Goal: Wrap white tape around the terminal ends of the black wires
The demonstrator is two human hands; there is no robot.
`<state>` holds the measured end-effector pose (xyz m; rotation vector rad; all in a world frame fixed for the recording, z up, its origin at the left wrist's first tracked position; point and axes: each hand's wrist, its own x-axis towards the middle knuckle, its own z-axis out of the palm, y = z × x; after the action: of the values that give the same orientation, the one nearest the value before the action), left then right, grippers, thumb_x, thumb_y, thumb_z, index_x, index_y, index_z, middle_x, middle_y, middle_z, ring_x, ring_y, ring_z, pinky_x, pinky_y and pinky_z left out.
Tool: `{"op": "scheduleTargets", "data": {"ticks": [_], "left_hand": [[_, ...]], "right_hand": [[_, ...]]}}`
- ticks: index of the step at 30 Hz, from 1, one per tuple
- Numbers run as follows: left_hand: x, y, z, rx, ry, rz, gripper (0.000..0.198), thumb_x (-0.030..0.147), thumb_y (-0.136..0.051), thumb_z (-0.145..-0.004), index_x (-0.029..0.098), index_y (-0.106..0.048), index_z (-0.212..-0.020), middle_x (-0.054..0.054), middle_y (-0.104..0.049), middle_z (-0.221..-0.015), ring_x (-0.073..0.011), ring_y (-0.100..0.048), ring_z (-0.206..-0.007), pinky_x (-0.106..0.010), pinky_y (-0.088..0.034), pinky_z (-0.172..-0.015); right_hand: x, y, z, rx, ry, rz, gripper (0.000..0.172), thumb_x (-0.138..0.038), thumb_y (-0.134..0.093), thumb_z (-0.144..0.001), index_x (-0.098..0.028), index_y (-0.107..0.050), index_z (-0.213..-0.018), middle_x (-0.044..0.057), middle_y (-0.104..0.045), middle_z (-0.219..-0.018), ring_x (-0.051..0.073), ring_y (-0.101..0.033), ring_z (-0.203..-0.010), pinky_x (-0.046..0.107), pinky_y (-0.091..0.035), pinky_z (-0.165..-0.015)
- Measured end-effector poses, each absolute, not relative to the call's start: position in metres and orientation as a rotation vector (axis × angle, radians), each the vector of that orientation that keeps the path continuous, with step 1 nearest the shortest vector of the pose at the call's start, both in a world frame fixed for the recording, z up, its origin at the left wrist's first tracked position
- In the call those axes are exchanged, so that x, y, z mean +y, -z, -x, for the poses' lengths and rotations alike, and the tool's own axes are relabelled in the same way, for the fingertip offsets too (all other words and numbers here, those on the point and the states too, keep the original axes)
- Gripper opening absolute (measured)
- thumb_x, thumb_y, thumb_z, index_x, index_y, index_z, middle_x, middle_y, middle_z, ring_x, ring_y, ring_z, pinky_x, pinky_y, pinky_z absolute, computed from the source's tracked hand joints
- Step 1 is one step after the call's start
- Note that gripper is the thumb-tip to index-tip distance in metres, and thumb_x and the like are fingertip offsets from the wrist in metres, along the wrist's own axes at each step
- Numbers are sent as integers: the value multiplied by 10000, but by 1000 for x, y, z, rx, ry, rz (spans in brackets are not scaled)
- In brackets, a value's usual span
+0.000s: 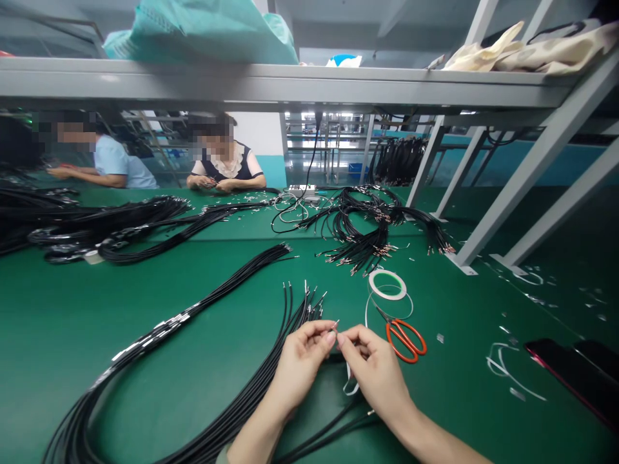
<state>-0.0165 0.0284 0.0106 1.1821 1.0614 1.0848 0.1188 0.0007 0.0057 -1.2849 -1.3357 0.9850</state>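
Note:
My left hand [300, 362] and my right hand [371, 368] meet fingertip to fingertip above the green table [145, 361]. Both are pinched on the metal-tipped end of a thin black cable [335, 326]. A strip of white tape [352, 380] hangs below my right hand. A loose fan of black cables [271, 374] with metal ends lies under and left of my hands. Orange-handled scissors [405, 339] rest just right of my right hand, and a white tape roll [387, 285] lies beyond them.
Long black cable bundles [159, 325] run across the left of the table; more tangled cables [362, 232] lie behind. Two people sit across the table at the back left. Grey shelf legs [512, 200] stand at right. A dark phone [575, 374] lies at the right edge.

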Motion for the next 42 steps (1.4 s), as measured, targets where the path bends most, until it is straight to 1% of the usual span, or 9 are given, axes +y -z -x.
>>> {"op": "scheduleTargets", "data": {"ticks": [2, 5, 10, 17, 21, 28, 30, 34, 42], "left_hand": [[30, -7, 17, 1090, -1122, -1213, 293, 346, -708, -727, 128, -690, -923, -57, -669, -772, -145, -592, -678, -235, -477, -612], [30, -2, 15, 1156, -1147, -1218, 232, 334, -692, -741, 127, -684, -846, -48, -669, -718, -137, -590, -631, -239, -490, -593], [29, -2, 12, 1150, -1149, -1103, 249, 344, -718, -709, 127, -667, -820, -20, -659, -654, -123, -598, -559, -230, -508, -553], [29, -8, 11, 1134, -1127, -1037, 280, 365, -748, -667, 122, -660, -776, 6, -638, -558, -101, -576, -478, -201, -473, -504], [28, -11, 12, 1138, -1095, -1041, 277, 373, -730, -693, 120, -652, -777, 12, -624, -514, -97, -557, -456, -193, -434, -499], [26, -11, 15, 1062, -1045, -1062, 245, 362, -679, -762, 121, -641, -753, 30, -593, -505, -69, -513, -442, -179, -402, -509], [26, -11, 15, 1042, -1031, -1049, 241, 358, -670, -774, 120, -643, -753, 31, -590, -513, -63, -503, -440, -178, -401, -513], [26, -12, 15, 999, -1015, -996, 237, 349, -677, -770, 114, -650, -758, 21, -606, -568, -47, -478, -436, -168, -392, -494], [26, -12, 15, 936, -991, -894, 237, 340, -691, -763, 105, -664, -749, 5, -601, -613, -37, -447, -438, -156, -385, -452]], "right_hand": [[1, -7, -119, -1344, -962, 1298, 264, -389, -534, -873, -177, -601, -731, -34, -540, -559, 114, -472, -474, 215, -353, -458], [1, -8, -119, -1381, -919, 1298, 250, -365, -529, -881, -182, -605, -729, -23, -580, -590, 125, -508, -518, 215, -379, -489], [1, -7, -119, -1413, -845, 1297, 245, -355, -529, -883, -183, -624, -735, -10, -622, -624, 129, -518, -523, 219, -394, -507], [3, -10, -120, -1398, -871, 1250, 228, -338, -522, -882, -184, -624, -748, -7, -603, -635, 136, -516, -540, 221, -388, -513], [3, -11, -121, -1392, -877, 1240, 207, -311, -525, -879, -181, -617, -747, -4, -606, -634, 133, -520, -545, 220, -392, -515], [3, -12, -121, -1371, -914, 1212, 208, -311, -527, -881, -181, -600, -737, -17, -574, -613, 124, -496, -532, 214, -372, -500], [2, -14, -121, -1358, -932, 1202, 208, -308, -532, -879, -178, -597, -730, -12, -582, -620, 126, -509, -543, 212, -378, -507], [3, -16, -122, -1345, -986, 1169, 203, -293, -530, -883, -172, -591, -732, 5, -614, -653, 134, -545, -587, 215, -404, -542], [8, -11, -124, -1349, -1033, 1150, 207, -304, -526, -893, -158, -608, -771, 2, -601, -666, 129, -538, -594, 226, -403, -551]]}}
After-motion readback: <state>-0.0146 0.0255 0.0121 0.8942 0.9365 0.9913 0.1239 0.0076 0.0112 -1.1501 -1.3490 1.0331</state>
